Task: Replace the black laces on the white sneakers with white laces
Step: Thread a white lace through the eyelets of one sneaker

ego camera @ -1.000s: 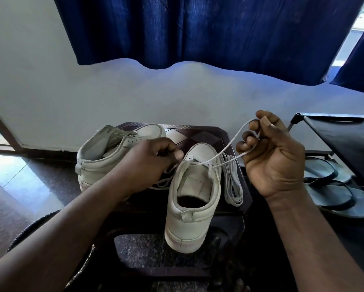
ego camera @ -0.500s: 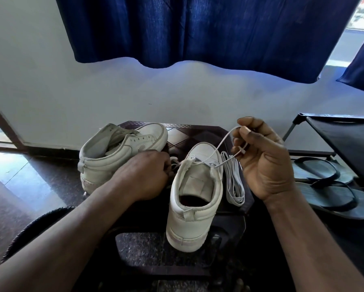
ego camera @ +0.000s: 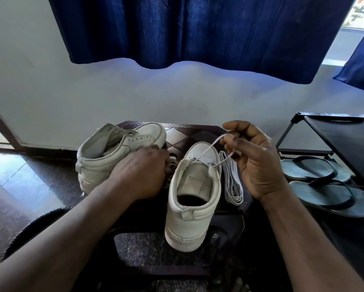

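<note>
We are pinching the white lace (ego camera: 208,146) with our right hand (ego camera: 254,159), right of centre in the frame, thumb and curled fingers closing on it just above the toe of the near sneaker (ego camera: 193,207). From that pinch the lace is running down and left to the front eyelets, with a second strand dropping to the sneaker's right side. Our left hand (ego camera: 141,171) is resting knuckles-up in the gap between the two shoes; its fingers are curling out of sight, so we cannot tell what it is holding. The other sneaker (ego camera: 117,152) is lying tilted at centre left. A folded spare lace (ego camera: 231,182) is lying just beside the near sneaker, close to the right edge of the small dark table (ego camera: 189,133). Sandals (ego camera: 324,186) and a black rack (ego camera: 345,140) are crowding the right side; bare wall is showing above our hands.
</note>
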`<action>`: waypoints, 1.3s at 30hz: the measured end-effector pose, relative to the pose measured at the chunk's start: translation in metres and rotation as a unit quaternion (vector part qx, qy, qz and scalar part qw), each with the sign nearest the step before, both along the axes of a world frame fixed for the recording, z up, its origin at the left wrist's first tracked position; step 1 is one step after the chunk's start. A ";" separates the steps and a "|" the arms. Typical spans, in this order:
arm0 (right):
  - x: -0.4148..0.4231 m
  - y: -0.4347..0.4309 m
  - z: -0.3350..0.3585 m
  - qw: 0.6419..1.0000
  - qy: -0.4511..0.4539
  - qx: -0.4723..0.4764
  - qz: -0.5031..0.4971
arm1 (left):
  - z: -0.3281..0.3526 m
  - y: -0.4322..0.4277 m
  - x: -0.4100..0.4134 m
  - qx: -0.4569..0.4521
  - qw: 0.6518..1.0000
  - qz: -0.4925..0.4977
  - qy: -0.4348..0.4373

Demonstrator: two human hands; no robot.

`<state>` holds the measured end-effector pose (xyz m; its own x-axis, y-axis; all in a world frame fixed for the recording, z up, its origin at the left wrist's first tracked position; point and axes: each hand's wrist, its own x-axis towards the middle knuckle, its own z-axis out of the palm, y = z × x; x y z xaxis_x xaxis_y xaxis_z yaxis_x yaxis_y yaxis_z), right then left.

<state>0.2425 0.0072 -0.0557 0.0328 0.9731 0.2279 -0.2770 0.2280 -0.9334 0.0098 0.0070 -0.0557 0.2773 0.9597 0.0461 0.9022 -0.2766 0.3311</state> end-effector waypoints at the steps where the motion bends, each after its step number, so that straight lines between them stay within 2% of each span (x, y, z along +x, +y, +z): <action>1: 0.000 0.000 -0.001 1.000 -0.012 0.001 0.000 | -0.001 -0.002 -0.001 0.000 0.999 0.007 0.053; 2: -0.001 0.000 -0.002 1.000 -0.022 0.002 0.002 | -0.003 -0.003 -0.001 -0.007 0.998 0.015 0.067; 4: -0.001 0.001 -0.003 0.999 -0.040 0.004 0.000 | -0.005 -0.002 -0.002 0.005 1.000 0.022 0.020; 6: 0.000 0.002 -0.004 0.998 -0.056 0.006 -0.007 | -0.002 0.001 0.000 0.022 0.996 0.031 -0.083; 8: 0.000 0.003 -0.004 0.998 -0.064 0.011 -0.008 | 0.003 0.001 0.001 -0.010 0.980 0.038 -0.196; 10: -0.001 0.003 -0.005 0.998 -0.065 0.010 -0.006 | 0.007 -0.001 0.004 -0.049 0.967 0.011 -0.249; 16: -0.002 0.003 -0.007 0.995 -0.097 0.009 -0.012 | 0.001 0.000 0.006 -0.050 0.973 -0.004 -0.225; 19: -0.003 0.005 -0.010 0.991 -0.130 0.014 -0.016 | -0.004 0.002 0.002 0.013 0.997 -0.014 -0.070; 21: -0.004 0.006 -0.012 0.985 -0.170 0.011 -0.015 | -0.007 0.000 -0.002 0.020 0.999 0.007 0.026; 23: -0.004 0.007 -0.015 0.976 -0.215 0.007 -0.015 | -0.008 0.000 -0.003 0.030 0.999 0.012 0.017; 25: -0.004 0.007 -0.017 0.971 -0.239 0.002 -0.012 | -0.005 0.002 -0.002 0.026 0.996 0.002 -0.083; 27: -0.004 0.007 -0.018 0.971 -0.239 -0.002 -0.005 | 0.000 0.003 0.000 -0.035 0.980 0.004 -0.197; 29: -0.004 0.006 -0.017 0.971 -0.240 -0.002 0.002 | 0.002 0.002 0.001 -0.063 0.971 -0.013 -0.231; 34: -0.005 0.004 -0.017 0.969 -0.247 -0.003 0.017 | -0.003 0.003 0.002 -0.039 0.979 -0.009 -0.200; 37: -0.006 0.005 -0.018 0.968 -0.249 -0.002 0.024 | -0.004 0.004 -0.001 -0.010 0.998 -0.009 -0.066; 39: -0.006 0.004 -0.018 0.967 -0.252 0.000 0.029 | -0.007 0.002 -0.003 -0.028 0.999 0.006 0.015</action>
